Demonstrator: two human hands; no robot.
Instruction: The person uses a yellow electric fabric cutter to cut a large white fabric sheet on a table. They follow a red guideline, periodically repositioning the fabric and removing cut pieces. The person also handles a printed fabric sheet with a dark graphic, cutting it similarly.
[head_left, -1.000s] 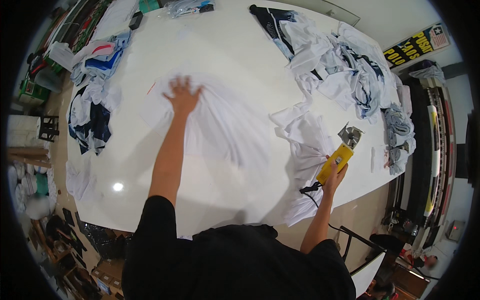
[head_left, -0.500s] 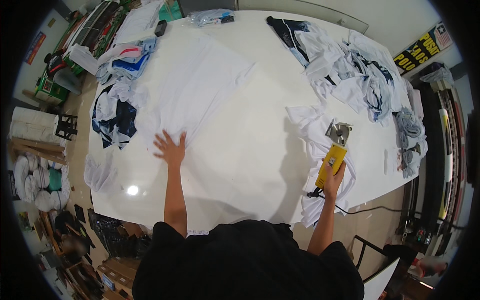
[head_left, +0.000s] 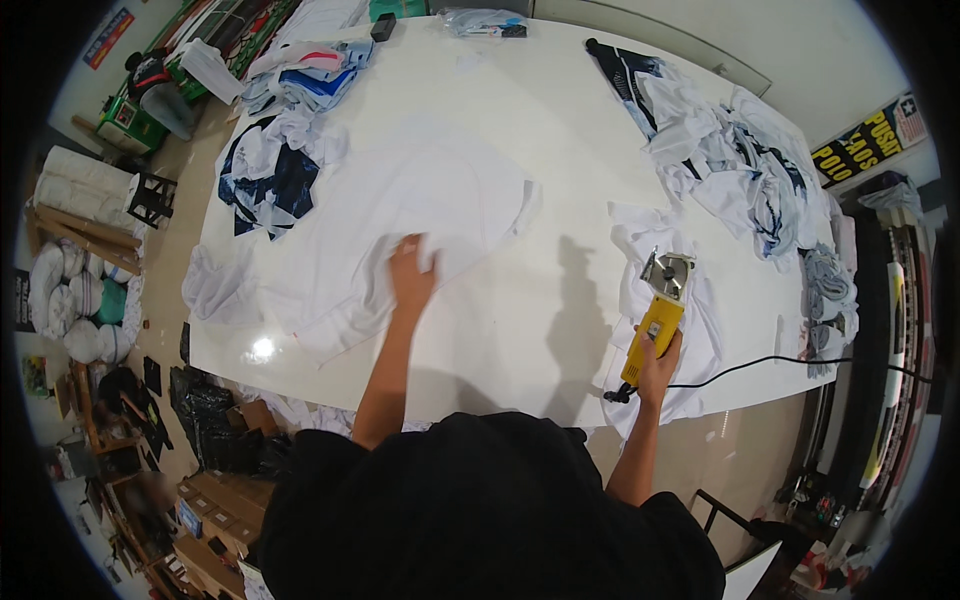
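My left hand [head_left: 412,278] is over a thin white cloth [head_left: 380,200] spread on the white table, near the cloth's right edge. Its fingers are somewhat smeared, but they look apart and hold nothing I can see. In my right hand [head_left: 658,368] is a yellow electric rotary fabric cutter [head_left: 656,325], gripped round its body with the round metal blade end pointing away from me. A black cord runs from its rear to the right. Beneath the cutter lies a crumpled white cloth [head_left: 705,330].
Fabric piles [head_left: 735,150] cover the table's far right, and more cloth pieces [head_left: 270,175] lie at the left. A plastic bag [head_left: 480,22] and a small dark block [head_left: 383,27] sit at the far edge. Another person [head_left: 160,95] stands beyond the table at far left.
My left hand has moved rightward across the white cloth, whose shape and folds have shifted with its lower corner now nearer me. My right hand keeps the cutter over the crumpled cloth. The view has shifted slightly.
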